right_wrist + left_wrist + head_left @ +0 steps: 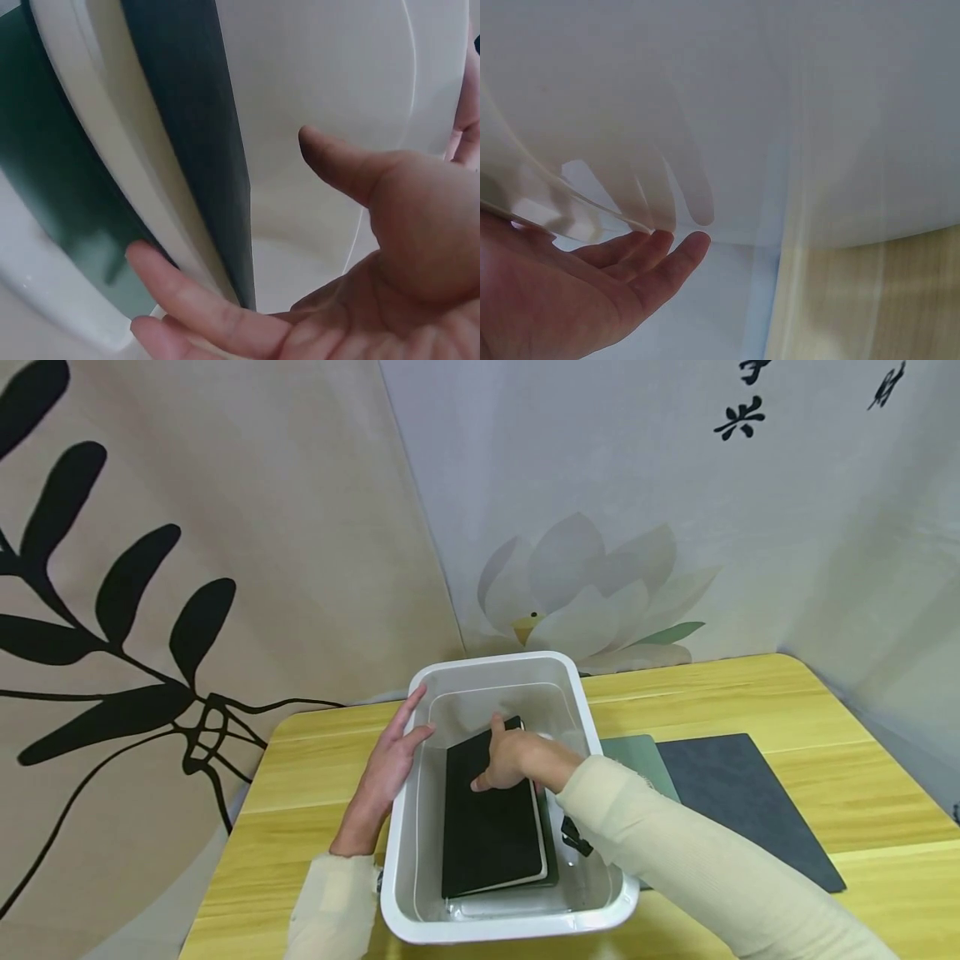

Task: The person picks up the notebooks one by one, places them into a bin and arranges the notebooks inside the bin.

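A white plastic bin [442, 929] stands on the table, with a black notebook [487, 835] lying inside on top of a dark green one [551, 852]. My left hand [390, 764] holds the bin's left rim, thumb over the edge and fingers against the outer wall, as the left wrist view also shows. Inside the bin, my right hand [517, 760] is over the upper part of the black notebook. In the right wrist view its fingers [210, 315] are at the notebooks' edges, while the thumb [337, 165] stands away from the covers.
To the bin's right, a dark grey flat cover [742, 793] and a green one [637, 756] lie on the wooden table [750, 693]. Under the right wrist a small black object [576, 837] shows. Printed cloth [300, 527] hangs behind the table.
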`<action>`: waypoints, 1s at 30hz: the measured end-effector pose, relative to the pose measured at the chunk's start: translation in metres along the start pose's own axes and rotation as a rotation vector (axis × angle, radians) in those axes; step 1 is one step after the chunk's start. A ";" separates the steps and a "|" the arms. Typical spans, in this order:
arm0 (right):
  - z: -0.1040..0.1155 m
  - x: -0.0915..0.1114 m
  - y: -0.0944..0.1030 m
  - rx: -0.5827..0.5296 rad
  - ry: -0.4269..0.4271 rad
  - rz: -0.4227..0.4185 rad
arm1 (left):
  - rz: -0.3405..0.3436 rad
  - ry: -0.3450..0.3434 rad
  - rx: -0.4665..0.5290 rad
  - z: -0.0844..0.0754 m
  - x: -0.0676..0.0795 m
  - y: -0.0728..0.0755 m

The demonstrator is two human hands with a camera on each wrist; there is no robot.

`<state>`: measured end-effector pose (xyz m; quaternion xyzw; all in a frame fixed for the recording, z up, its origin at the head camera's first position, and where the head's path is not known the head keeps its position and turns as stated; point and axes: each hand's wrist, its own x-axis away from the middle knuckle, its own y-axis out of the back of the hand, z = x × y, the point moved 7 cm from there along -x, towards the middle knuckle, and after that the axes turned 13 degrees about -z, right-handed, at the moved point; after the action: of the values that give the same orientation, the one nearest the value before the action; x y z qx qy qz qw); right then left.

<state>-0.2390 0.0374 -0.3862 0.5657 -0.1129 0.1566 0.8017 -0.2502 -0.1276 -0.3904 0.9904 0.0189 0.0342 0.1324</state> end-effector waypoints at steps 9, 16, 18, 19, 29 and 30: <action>0.000 0.001 0.000 0.002 0.005 0.000 | 0.005 0.001 -0.004 0.000 0.000 -0.001; 0.000 0.001 -0.001 0.008 0.014 0.008 | 0.006 0.006 -0.005 0.000 0.000 -0.001; 0.000 0.001 -0.001 0.015 0.016 0.013 | 0.006 0.007 -0.004 -0.001 0.000 -0.001; 0.000 0.001 -0.002 0.018 0.015 0.015 | 0.007 0.007 -0.003 -0.001 0.000 -0.001; 0.000 0.002 -0.003 0.058 0.013 0.044 | 0.007 0.011 -0.007 -0.001 0.001 0.000; 0.000 0.002 -0.003 0.058 0.012 0.046 | 0.008 0.010 -0.005 -0.001 0.001 0.000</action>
<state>-0.2357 0.0371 -0.3879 0.5850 -0.1165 0.1815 0.7818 -0.2497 -0.1270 -0.3898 0.9899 0.0153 0.0399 0.1348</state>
